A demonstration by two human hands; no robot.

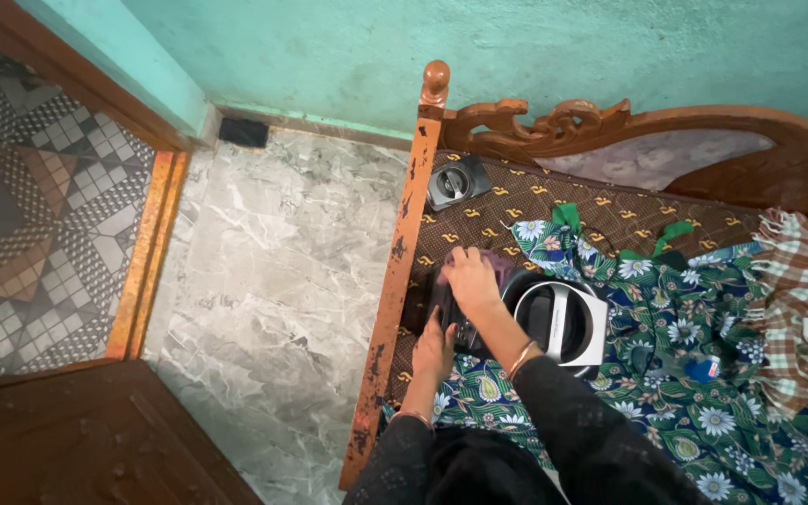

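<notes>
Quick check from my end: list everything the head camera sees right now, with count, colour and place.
Speaker unit: one, black and silver, on the bed by the hands.
Small speaker: one, black and grey, at the bed's head corner.
Dusting cloth: one, dark purple, under the right hand.
Floral sheet: one, green and blue, across the bed.
Checked cloth: one, brown and white, right edge.
Bed frame: one, carved orange-brown wood.
Floor: grey marble, left of the bed.
Wall: turquoise, behind the bed.
Left hand: rests on the speaker unit's near side.
Right hand: presses the cloth on top.
</notes>
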